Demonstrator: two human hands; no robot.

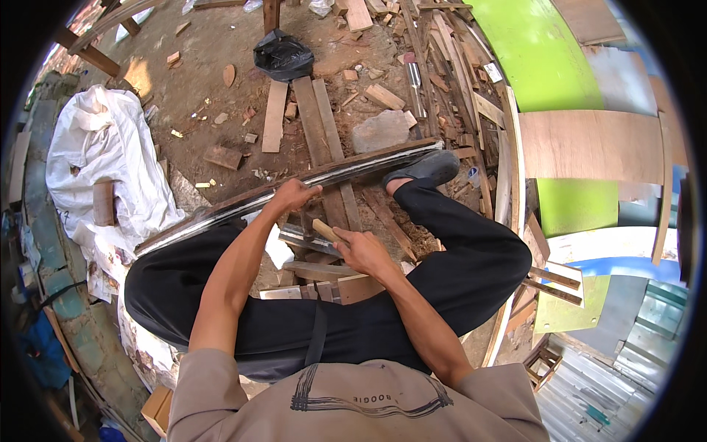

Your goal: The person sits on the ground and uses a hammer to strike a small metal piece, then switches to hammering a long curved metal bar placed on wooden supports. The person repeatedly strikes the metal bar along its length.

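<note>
A long wooden beam (353, 166), dark brown with a worn white and black side, lies slantwise across my legs. My left hand (293, 196) is closed on its near edge, around the middle. Just below and to the right, my right hand (363, 253) is wrapped round a pale wooden handle (324, 230). A dark piece shows near the handle's far end, but I cannot tell whether it belongs to it. My shoe (426, 168) is by the beam's right end. Between my legs lie short wood offcuts (320, 270) and a crumpled white scrap (277, 247).
Beyond the beam, boards (313, 121), a flat stone (380, 131) and a black plastic bag (283, 56) lie on the dirt ground. A white sack (103, 162) is at the left. Scrap timber (449, 66) and green panels (541, 55) line the right.
</note>
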